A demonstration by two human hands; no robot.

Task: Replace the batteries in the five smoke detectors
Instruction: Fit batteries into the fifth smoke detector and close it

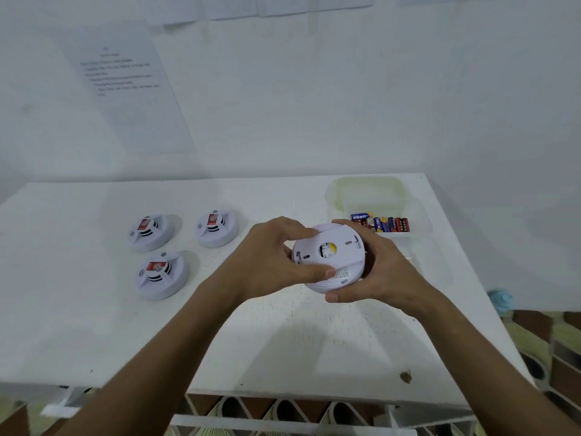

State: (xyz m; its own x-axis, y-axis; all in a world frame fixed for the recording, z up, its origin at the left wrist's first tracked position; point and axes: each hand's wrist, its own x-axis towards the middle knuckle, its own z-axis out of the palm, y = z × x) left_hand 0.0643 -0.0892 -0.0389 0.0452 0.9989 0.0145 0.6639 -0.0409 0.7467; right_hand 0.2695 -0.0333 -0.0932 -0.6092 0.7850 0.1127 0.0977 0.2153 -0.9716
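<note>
I had both hands clamped on one smoke detector [330,258], left hand [276,256] and right hand [377,269], base side up above the desk [283,341]; batteries [382,223] sat just behind.

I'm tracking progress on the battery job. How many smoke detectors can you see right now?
4. Three sit on the table at left: two behind, one in front. A fourth is held in both hands. A fifth isn't visible.

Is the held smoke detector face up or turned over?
Turned over: both hands grip the smoke detector with its flat mounting base and centre hole facing the camera.
</note>
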